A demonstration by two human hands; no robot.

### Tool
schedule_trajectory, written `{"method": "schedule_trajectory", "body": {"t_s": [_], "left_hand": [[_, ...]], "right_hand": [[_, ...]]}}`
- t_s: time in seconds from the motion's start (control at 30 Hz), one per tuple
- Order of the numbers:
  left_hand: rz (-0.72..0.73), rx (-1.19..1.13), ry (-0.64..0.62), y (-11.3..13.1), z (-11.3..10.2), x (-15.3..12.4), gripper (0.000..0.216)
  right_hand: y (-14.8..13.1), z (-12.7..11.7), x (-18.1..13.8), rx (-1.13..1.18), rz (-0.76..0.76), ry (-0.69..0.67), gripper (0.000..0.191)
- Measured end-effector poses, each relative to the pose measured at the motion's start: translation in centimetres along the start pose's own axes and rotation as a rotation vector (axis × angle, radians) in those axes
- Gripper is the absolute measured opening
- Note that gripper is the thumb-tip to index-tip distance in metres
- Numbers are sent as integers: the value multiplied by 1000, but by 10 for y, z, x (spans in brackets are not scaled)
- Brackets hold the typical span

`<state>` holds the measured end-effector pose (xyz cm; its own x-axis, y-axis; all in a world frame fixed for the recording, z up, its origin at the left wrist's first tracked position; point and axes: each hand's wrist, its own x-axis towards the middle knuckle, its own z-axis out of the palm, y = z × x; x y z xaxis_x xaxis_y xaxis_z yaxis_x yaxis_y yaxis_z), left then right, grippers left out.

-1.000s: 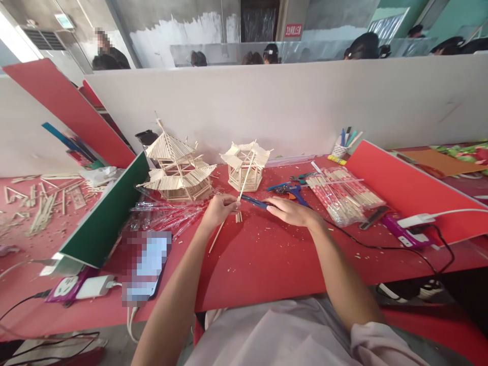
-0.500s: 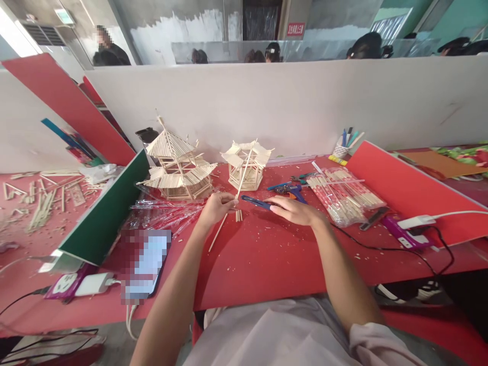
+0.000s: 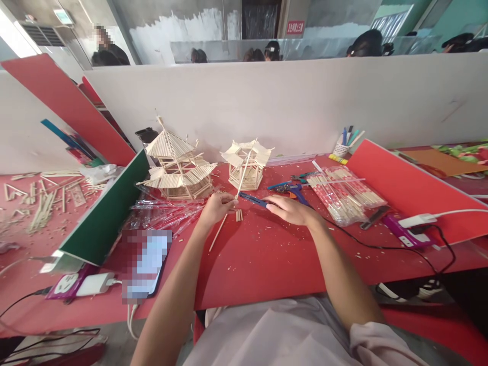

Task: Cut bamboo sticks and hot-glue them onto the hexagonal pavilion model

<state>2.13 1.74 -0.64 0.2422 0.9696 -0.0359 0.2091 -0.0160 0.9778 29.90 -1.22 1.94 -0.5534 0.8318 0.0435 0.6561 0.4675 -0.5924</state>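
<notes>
My left hand (image 3: 220, 207) is closed around a thin wooden stick (image 3: 244, 175), which slants up in front of the smaller stick pavilion (image 3: 247, 161). In my right hand (image 3: 286, 209) is a slim dark-blue utility knife (image 3: 253, 199). Its tip meets the stick just above my left fingertips. Below that hand another length of wood (image 3: 218, 234) shows on the red table; whether it is the same stick I cannot tell. Several short cut pieces (image 3: 239, 215) lie beside my left fingers. To the left stands a taller two-tiered stick pagoda (image 3: 177, 165).
Plastic-wrapped chopsticks (image 3: 343, 195) and a blue glue gun (image 3: 293, 190) lie at right. A phone (image 3: 148, 264) rests left, near crinkled wrappers (image 3: 168, 216). Green (image 3: 110, 213) and red boards (image 3: 415, 193) flank the work area. A pale partition (image 3: 285, 107) stands behind.
My right hand has moved slightly left, bringing the utility knife's tip up to the stick. My left hand stays almost still.
</notes>
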Motion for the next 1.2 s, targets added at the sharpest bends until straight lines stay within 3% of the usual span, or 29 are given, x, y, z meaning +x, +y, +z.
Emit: {"method": "schedule_trajectory", "body": {"t_s": [0.43,0.7,1.2], "left_hand": [[-9,-23,4,4,1,-3,30],[-31,14,-59,1,8,-3,28],[-61,-2,-69,-9,6,2,28]], "right_hand": [[3,7,2,-43,34,1,46],[-6,6,2,-39,28,-9,46],[-16,7,4,-62,66,-42,45]]}}
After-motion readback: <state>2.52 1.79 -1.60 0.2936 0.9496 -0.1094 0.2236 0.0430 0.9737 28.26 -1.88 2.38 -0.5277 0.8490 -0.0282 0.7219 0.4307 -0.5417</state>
